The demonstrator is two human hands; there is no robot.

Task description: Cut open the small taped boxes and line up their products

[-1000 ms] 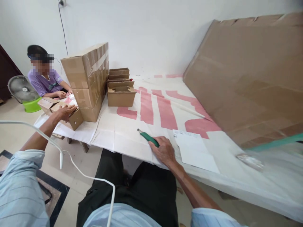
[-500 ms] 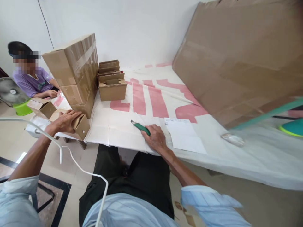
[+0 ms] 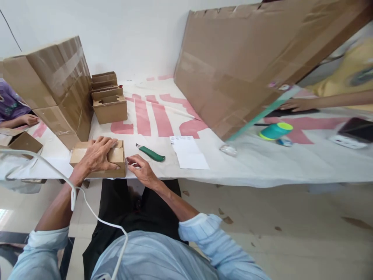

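Note:
My left hand (image 3: 100,155) grips a small cardboard box (image 3: 121,152) from above, fingers across its top and thumb toward the front side. The closed box lies along the table's front edge. At its right end is my right hand (image 3: 142,169), empty, with loosely curled fingers apart and the fingertips close to the end face; whether they touch it I cannot tell. A green utility knife (image 3: 151,153) lies on the cloth just beyond my right hand, its blade end pointing left.
Taped cartons (image 3: 62,89) are stacked at left, beside several open small boxes (image 3: 110,111). White paper (image 3: 189,153) lies right of the knife. A big cardboard panel (image 3: 233,62) leans at the back. A teal cylinder (image 3: 275,131) and another person's hand (image 3: 300,104) are farther right.
My left hand has brought the small box rightward along the table edge in front of me. My right hand has let go of the utility knife and moved left to the box's end.

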